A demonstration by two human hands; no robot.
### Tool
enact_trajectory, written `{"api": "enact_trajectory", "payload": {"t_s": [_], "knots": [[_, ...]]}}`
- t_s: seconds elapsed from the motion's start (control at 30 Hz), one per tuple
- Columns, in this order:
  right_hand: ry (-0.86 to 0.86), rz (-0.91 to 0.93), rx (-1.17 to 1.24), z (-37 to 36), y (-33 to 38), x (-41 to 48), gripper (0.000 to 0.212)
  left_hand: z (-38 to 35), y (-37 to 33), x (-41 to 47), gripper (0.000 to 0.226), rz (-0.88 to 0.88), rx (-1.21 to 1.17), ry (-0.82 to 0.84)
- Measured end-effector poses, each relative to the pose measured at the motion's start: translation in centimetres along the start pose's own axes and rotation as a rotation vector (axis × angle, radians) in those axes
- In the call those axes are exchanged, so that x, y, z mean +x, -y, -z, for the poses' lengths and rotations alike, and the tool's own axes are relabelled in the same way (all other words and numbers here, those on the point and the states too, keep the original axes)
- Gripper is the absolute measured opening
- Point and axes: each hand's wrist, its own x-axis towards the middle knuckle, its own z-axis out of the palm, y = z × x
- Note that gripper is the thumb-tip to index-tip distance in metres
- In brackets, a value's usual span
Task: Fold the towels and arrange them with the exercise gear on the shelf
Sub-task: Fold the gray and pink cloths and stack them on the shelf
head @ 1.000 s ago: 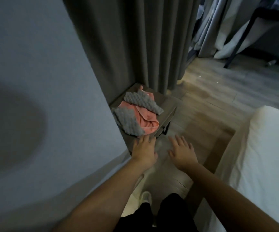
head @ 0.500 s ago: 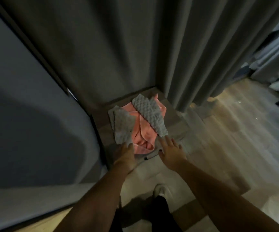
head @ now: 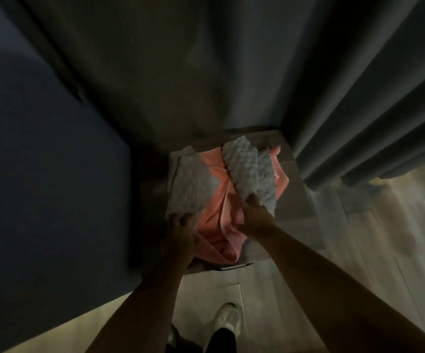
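The view is dim and grainy, with soft motion blur. Faint warm light falls on the floor [head: 397, 225] at right; wide-angle distortion bends the curtain [head: 359, 98].

A low table [head: 299, 200] stands in a dim corner between a dark wall [head: 40, 174] and a grey curtain [head: 359, 98]. On it a pink towel [head: 229, 225] lies crumpled beneath two nubby grey towels. The left hand [head: 181, 233] closes its grip on the near edge of the left grey towel [head: 193, 187]. The right hand [head: 256, 217] pinches the near end of the right grey towel [head: 249, 169]. Below, a white shoe [head: 228, 318] rests on the pale wood floor [head: 384, 238].
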Motion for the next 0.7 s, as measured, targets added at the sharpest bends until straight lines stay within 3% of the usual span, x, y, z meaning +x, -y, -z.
{"api": "enact_trajectory", "payload": {"t_s": [0.13, 0.37, 0.57, 0.7], "knots": [[-0.122, 0.005, -0.044, -2.0, 0.0, 2.0, 0.052, -1.8, -0.1, 1.2, 0.049, 0.007, -0.052, -0.134], [-0.071, -0.038, 0.165, -2.5, 0.3, -0.5, 0.049, -1.2, -0.4, -0.4, 0.027, 0.019, -0.373, -0.107], [-0.139, 0.013, 0.293, 1.5, 2.0, -8.3, 0.047, 4.5, 0.3, -6.5, 0.031, 0.071, -0.579, -0.116], [-0.122, 0.014, 0.361, 4.6, 3.0, -13.8, 0.044, 7.4, 0.3, -12.4, 0.039, 0.044, -0.593, -0.086]]}}
